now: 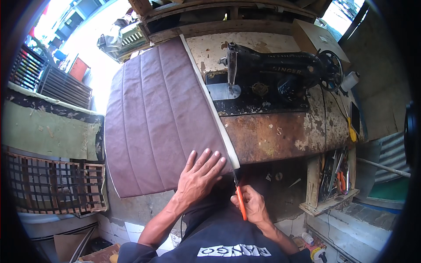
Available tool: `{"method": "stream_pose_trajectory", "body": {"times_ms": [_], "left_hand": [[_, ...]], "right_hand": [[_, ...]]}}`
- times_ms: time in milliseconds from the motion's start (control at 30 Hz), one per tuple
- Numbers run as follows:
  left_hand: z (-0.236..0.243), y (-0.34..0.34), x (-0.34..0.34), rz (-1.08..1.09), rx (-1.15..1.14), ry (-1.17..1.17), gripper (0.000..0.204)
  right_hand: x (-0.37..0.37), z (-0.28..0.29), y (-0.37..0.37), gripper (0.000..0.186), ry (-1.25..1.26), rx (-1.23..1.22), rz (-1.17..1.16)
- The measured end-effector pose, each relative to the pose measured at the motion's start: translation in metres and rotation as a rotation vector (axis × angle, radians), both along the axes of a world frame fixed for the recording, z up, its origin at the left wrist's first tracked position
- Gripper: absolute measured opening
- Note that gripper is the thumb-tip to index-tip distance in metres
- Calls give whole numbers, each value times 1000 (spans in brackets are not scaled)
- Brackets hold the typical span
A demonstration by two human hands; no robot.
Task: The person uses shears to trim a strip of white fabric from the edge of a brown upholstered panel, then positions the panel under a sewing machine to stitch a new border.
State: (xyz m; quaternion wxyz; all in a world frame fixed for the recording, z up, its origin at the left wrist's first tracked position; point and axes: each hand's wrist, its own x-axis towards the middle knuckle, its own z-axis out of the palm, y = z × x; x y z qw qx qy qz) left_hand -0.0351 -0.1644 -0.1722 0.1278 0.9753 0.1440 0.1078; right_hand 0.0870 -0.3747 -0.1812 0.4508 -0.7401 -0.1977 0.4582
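A dark brown padded panel [151, 103] with stitched lines lies over the left part of the worktable, its near end reaching past the front edge. Along its right side runs a pale, cream-coloured edge strip [215, 116]. My left hand [197, 177] rests flat on the panel's near right corner, fingers stretched out and holding nothing. Just right of it, my right hand [254, 206] grips orange-handled scissors [241, 204]. Their blades point away from me and meet the panel's near right corner by the end of the strip; whether they are apart is too small to tell.
A black sewing machine [272, 65] stands on the worn worktable [272, 136] right of the panel. A white thread cone [350, 81] and a yellow-handled tool [351, 129] sit at the right edge. Tools fill a wooden rack [313, 206] below. A webbed frame [57, 184] stands at left.
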Motion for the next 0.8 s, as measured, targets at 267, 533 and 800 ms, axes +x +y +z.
{"method": "stream_pose_trajectory", "body": {"times_ms": [267, 533, 800], "left_hand": [[-1, -3, -2, -26, -4, 7, 63], [-2, -11, -9, -38, 0, -13, 61], [2, -18, -18, -77, -33, -14, 61]], "right_hand": [[-2, -2, 0, 51, 76, -4, -46], [-5, -7, 3, 52, 21, 32, -48], [0, 6, 19, 49, -35, 102, -56]]}}
